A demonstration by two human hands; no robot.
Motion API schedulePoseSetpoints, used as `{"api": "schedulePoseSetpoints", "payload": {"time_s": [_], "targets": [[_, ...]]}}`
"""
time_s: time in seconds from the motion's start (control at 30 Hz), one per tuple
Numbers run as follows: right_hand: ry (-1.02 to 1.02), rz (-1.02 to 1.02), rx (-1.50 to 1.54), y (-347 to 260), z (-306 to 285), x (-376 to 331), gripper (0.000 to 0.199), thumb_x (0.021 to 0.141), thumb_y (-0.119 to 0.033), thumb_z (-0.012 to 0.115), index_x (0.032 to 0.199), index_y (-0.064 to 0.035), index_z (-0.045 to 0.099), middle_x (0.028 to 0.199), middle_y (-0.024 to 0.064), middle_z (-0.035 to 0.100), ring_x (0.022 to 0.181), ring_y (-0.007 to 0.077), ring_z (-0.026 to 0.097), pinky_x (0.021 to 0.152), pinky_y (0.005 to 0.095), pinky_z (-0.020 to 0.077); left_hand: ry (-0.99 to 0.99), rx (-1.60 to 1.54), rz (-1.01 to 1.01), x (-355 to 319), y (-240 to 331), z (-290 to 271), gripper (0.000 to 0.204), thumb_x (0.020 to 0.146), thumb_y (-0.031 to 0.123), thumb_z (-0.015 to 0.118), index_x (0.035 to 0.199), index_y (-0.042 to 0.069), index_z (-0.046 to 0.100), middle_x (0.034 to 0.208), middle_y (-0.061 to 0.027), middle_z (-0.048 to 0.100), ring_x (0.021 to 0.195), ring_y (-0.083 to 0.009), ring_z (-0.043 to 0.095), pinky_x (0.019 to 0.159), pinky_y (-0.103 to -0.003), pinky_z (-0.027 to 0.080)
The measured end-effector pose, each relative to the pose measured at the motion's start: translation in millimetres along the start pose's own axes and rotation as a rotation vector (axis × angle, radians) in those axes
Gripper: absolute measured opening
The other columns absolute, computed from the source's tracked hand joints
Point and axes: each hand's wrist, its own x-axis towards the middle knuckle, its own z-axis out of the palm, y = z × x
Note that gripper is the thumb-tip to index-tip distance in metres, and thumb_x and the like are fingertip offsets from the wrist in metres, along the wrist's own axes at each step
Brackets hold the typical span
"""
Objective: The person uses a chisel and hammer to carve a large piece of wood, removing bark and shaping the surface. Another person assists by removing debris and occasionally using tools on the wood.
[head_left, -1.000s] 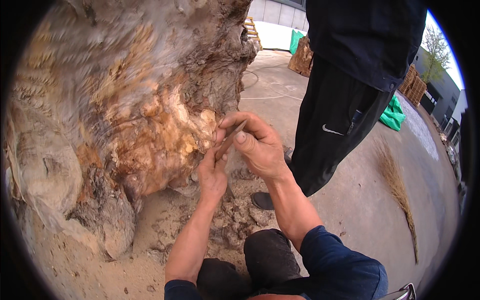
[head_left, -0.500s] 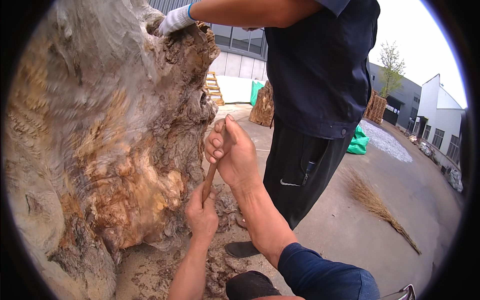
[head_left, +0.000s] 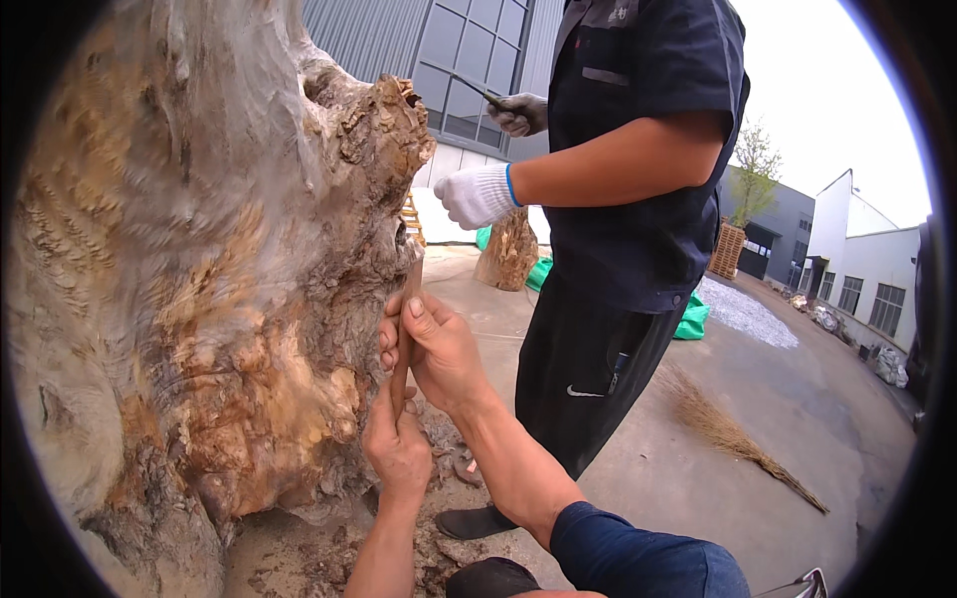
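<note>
One left hand and one right hand curl tightly round one slim brown rod at eight o'clock — beside one gnarled trunk that one co-worker's gloved hand, twelve o'clock, has left

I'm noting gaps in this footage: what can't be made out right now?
Head view:
Lower end of the brown tool: hidden by the left hand.
Left side of the large trunk: cut off by the round lens rim.
Head of the co-worker: cut off by the upper edge.
Material of the white heap: too small to tell.
</note>
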Motion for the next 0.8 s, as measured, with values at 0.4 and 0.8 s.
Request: {"api": "schedulePoseSetpoints", "payload": {"time_s": [0.4, 0.8], "targets": [[0.169, -0.064, -0.165, 33.1, -32.2, -35.1, 0.022, 0.099, -0.021, 0.075, 0.106, -0.0060, 0.061, 0.082, 0.0053, 0.065, 0.079, 0.0152, 0.064, 0.073, 0.0298, 0.0524, -0.262, -0.149, -0.151, 3.1, -17.7, 3.2, 0.038, 0.100, -0.001, 0.059, 0.138, -0.001, 0.062, 0.117, -0.0120, 0.073, 0.108, -0.0183, 0.067, 0.094, -0.033, 0.052], [0.120, 0.147, -0.479, 57.3, -80.0, -69.6, 0.028, 0.101, -0.027, 0.072, 0.115, -0.0034, 0.065, 0.104, 0.0102, 0.074, 0.090, 0.0153, 0.066, 0.080, 0.0314, 0.0548, -0.356, -0.166, -0.426, -12.4, -39.3, 9.9, 0.015, 0.101, 0.000, 0.059, 0.114, 0.000, 0.066, 0.090, -0.0029, 0.067, 0.080, -0.0096, 0.063, 0.068, -0.028, 0.051]]}}
